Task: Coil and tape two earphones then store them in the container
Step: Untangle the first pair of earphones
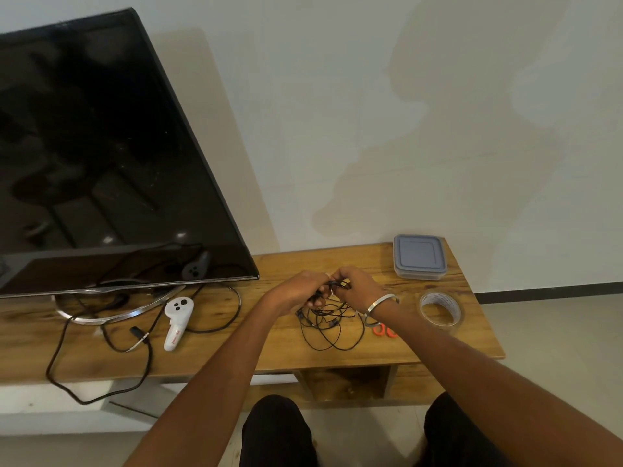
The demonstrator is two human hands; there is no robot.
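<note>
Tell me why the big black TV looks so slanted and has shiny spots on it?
In the head view, the wide-angle lens bends things near the edges, so the TV leans though it probably stands straight; its dark screen mirrors the room, giving small bright glints low down. The light is soft, with faint shadows on the wall, and both hands, the left hand and the right hand, look sharp, not blurred.

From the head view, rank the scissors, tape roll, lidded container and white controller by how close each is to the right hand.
From the right hand:
1. Scissors, just under the right wrist.
2. Tape roll, to its right.
3. Lidded container, at the back right.
4. White controller, far to the left.
</note>
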